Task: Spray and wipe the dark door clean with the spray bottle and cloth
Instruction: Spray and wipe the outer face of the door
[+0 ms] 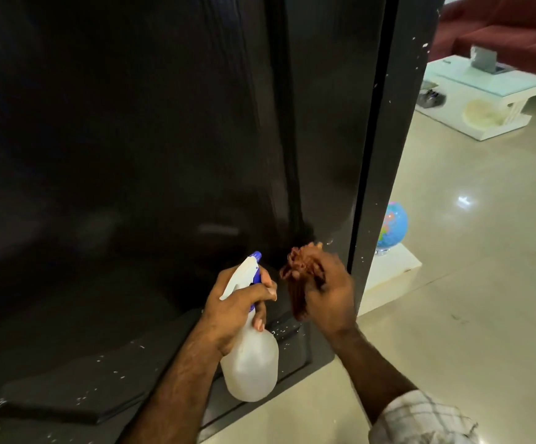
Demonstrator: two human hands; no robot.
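Observation:
The dark door [132, 139] fills the left and middle of the view, with white specks on its lower panel and right edge. My left hand [231, 306] grips the neck of a translucent white spray bottle [250, 360] with a blue-and-white nozzle aimed up at the door. Just right of it, my right hand [330, 293] holds a bunched reddish-brown cloth [302, 267] close to the door's lower right part. Whether the cloth touches the door is unclear.
Shiny cream floor tiles [468, 251] lie to the right. A blue globe [393, 225] stands on a white block beside the door edge. Farther back are a white low table [484, 100] and a red sofa [500, 27].

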